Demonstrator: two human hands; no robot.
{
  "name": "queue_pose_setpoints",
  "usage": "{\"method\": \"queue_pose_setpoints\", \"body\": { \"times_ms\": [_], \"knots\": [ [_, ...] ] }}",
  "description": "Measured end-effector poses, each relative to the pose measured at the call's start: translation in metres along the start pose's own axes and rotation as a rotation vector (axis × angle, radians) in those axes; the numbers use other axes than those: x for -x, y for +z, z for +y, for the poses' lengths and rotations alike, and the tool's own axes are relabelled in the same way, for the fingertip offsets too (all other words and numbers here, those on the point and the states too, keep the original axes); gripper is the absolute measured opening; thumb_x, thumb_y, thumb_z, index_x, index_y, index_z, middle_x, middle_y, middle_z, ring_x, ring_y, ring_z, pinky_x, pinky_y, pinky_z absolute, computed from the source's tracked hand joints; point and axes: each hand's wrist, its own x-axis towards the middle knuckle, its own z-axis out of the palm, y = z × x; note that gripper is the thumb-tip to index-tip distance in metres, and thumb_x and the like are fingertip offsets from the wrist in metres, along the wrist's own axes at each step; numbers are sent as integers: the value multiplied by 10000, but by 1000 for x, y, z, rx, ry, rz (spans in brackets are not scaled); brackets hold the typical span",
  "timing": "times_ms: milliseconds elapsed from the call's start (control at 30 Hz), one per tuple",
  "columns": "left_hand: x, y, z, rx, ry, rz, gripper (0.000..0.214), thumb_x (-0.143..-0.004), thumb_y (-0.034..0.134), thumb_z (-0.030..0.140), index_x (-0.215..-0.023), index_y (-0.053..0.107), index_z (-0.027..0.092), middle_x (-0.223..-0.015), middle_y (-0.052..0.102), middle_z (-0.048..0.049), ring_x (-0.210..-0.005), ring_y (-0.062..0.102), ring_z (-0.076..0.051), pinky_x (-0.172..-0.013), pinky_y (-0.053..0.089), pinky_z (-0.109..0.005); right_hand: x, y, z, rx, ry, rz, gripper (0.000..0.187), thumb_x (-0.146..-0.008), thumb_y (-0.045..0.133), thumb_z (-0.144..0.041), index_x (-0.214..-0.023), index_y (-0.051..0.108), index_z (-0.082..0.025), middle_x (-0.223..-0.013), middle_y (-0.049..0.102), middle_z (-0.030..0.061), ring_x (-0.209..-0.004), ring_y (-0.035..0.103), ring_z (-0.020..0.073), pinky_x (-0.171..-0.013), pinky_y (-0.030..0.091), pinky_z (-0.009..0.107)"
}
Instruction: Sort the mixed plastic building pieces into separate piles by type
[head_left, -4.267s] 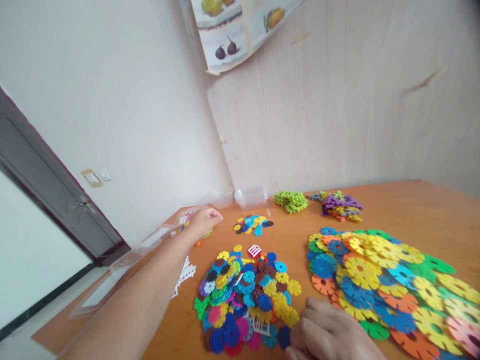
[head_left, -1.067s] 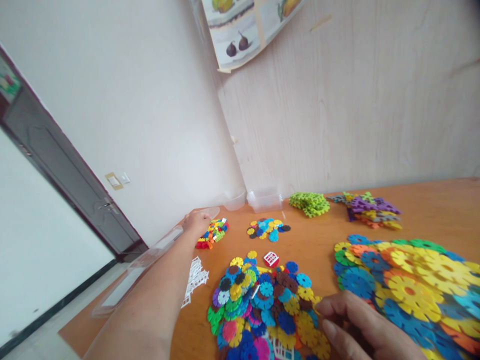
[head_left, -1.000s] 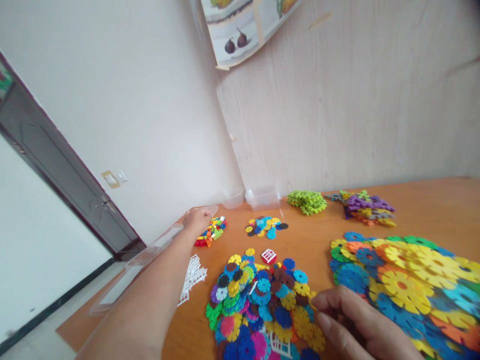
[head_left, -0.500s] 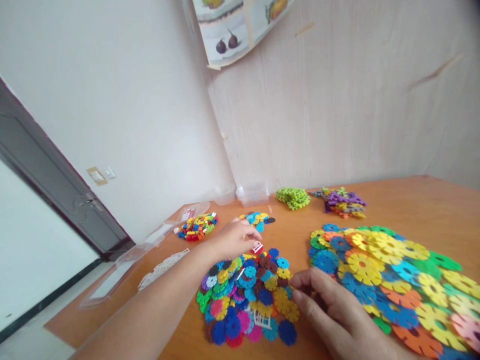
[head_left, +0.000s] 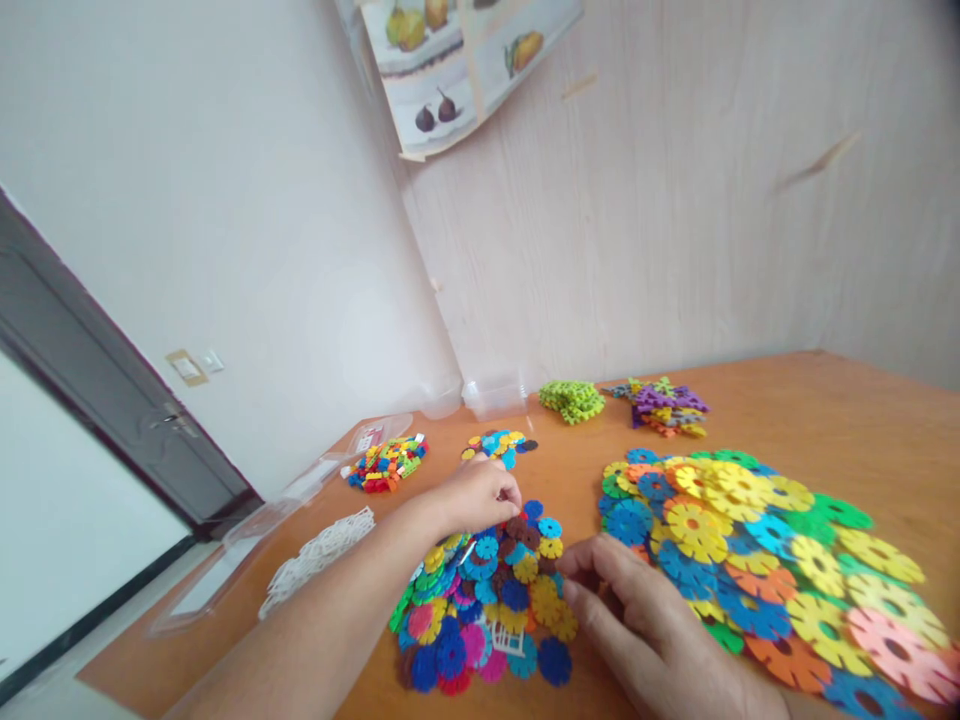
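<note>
My left hand [head_left: 486, 494] reaches over the far edge of a heap of small multicoloured notched discs [head_left: 480, 600]. Its fingers are curled closed, and whatever they hold, if anything, is hidden from me. At the heap's right edge, my right hand [head_left: 637, 610] rests with thumb and forefinger bent and a gap between them; I see nothing held there. A small white lattice piece [head_left: 508, 638] lies on the near part of the disc heap.
Large flower-shaped discs [head_left: 757, 560] spread across the right. Behind lie a few small discs [head_left: 499, 445], green pieces [head_left: 571, 400], purple and yellow pieces [head_left: 667, 405] and a clear container [head_left: 495, 396]. Coloured bricks [head_left: 384, 463], white lattice pieces [head_left: 319, 555] and clear lids [head_left: 210, 580] are left.
My left hand has curled its fingers further, and the small red and white piece at its fingertips no longer shows. My right hand stays beside the heap. The view has shifted slightly.
</note>
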Motion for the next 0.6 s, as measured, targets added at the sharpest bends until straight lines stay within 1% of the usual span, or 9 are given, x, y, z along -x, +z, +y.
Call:
{"method": "queue_pose_setpoints", "body": {
  "times_ms": [133,233,333,500,600],
  "knots": [
    [-1,-1,1,9,-32,14,136,-767,602,259,-776,734,229,-841,697,-14,-925,566,-187,-853,427,-279,0,0,-1,0,-14,-3,202,-933,439,-349,-850,561,-210,-810,599,20,-743,578,146,-693,494,253],
    [1,-2,-1,30,-47,43,144,-777,597,273,-791,732,225,-847,694,-16,-930,571,-186,-886,422,-289,0,1,0,-7,-9,-7,201,-938,425,-344,-852,550,-213,-815,603,21,-747,579,149,-695,492,254],
    [4,-4,-3,46,-76,47,141,-768,609,272,-815,736,232,-886,692,-20,-956,565,-196,-871,432,-289,-1,1,1,3,-7,-13,197,-935,428,-341,-850,549,-211,-814,601,19,-746,579,149,-701,489,254],
    [8,-7,-10,63,-29,28,170,-779,609,282,-872,747,246,-900,690,-21,-998,559,-199,-866,434,-272,-1,1,1,11,7,-9,184,-926,444,-326,-842,559,-210,-798,596,13,-735,577,148,-687,484,250],
    [9,-6,-11,64,-17,0,170,-765,621,268,-875,748,246,-882,694,-18,-969,580,-190,-841,438,-259,-1,2,1,-2,9,-7,188,-924,450,-336,-837,557,-208,-796,599,14,-727,575,149,-676,489,253]
  ]
}}
